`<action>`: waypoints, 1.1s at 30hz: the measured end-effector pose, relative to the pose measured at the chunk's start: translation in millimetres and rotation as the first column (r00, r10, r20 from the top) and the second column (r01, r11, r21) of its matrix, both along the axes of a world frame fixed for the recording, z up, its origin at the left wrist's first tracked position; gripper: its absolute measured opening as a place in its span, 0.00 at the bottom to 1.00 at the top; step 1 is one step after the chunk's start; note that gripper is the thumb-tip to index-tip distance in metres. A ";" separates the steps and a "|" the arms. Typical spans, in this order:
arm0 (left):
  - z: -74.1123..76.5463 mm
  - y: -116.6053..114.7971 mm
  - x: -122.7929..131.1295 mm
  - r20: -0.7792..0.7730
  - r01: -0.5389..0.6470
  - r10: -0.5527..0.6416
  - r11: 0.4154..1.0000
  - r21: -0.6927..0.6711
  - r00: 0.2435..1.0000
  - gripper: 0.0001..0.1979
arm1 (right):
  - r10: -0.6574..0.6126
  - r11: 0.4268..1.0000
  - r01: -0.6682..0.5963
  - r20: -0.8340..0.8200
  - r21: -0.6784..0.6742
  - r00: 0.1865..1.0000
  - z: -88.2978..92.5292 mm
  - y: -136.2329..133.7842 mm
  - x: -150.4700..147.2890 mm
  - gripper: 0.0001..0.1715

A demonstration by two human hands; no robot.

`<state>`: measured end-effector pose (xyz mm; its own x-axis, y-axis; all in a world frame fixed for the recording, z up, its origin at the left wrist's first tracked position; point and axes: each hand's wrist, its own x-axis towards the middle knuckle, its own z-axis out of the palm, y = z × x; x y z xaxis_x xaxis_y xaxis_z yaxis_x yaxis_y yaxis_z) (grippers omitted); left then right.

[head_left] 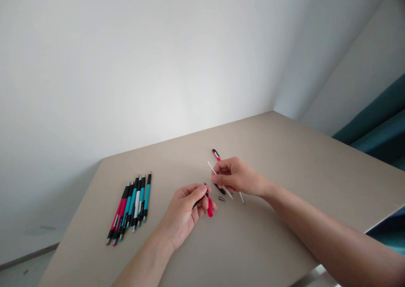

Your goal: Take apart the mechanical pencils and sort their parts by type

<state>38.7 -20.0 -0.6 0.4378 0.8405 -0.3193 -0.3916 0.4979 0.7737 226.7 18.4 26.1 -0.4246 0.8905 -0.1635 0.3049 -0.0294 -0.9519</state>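
Observation:
My left hand (188, 204) is closed around a pink pen barrel (209, 209), which points down toward the table. A black piece also shows between those fingers, and part of it is hidden. Just to the right, my right hand (232, 176) pinches a thin white pen refill (211, 167), held aslant above the table. Beneath and behind the right hand lies a pink and black pen part (216, 153), partly covered by the fingers. A small silver pen tip (222, 199) rests between the hands. Beside it, another white stick like a refill (241, 197) sticks out from under the right hand.
Several click pens (129, 207) in pink, teal and white with black grips lie in a row at the left of the beige table (253, 245). A white wall (158, 67) stands behind it. Teal curtains (379, 122) hang at the right.

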 end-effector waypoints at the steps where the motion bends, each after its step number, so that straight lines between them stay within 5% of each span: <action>1: 0.3 0.1 -0.4 -0.002 -0.009 0.009 1.000 -0.006 1.000 0.10 | -0.047 0.998 0.044 0.115 0.035 0.992 3.7 1.5 6.4 0.11; 5: 1.4 1.0 -1.9 0.008 -0.001 0.002 1.000 -0.018 1.000 0.10 | -0.018 0.998 -0.016 0.545 0.058 0.838 20.0 7.8 23.4 0.12; 12: 0.8 1.3 -2.2 0.013 0.001 -0.001 1.000 -0.003 1.000 0.09 | 0.051 0.934 -0.281 0.699 0.219 0.713 17.7 10.6 4.5 0.10; 17: -0.1 0.9 -1.5 0.031 -0.001 0.002 1.000 -0.018 1.000 0.08 | 0.008 0.985 -0.110 0.597 0.134 0.802 11.4 12.7 9.2 0.10; 21: -1.3 1.7 -1.7 0.026 0.006 -0.006 1.000 -0.014 1.000 0.09 | -0.089 0.995 0.099 0.670 0.023 0.737 7.7 17.2 22.4 0.22; 25: -2.5 3.0 -2.0 0.022 0.014 -0.013 1.000 -0.009 1.000 0.09 | -0.055 0.997 0.079 0.772 0.006 0.633 3.5 18.5 32.7 0.22; 29: -3.1 2.9 -2.4 0.032 0.012 -0.012 1.000 -0.011 0.999 0.09 | 0.015 1.000 -0.004 0.777 -0.015 0.630 2.3 18.3 34.9 0.25; 33: -3.9 2.7 -3.0 0.035 0.016 -0.016 1.000 0.000 0.999 0.09 | -0.190 0.977 0.040 0.759 0.211 0.623 3.2 18.3 27.4 0.27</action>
<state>35.7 -17.3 -4.6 0.4618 0.8334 -0.3037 -0.4107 0.5043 0.7596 254.2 36.6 29.3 -0.1008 0.9669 -0.2346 0.9324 0.0095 -0.3613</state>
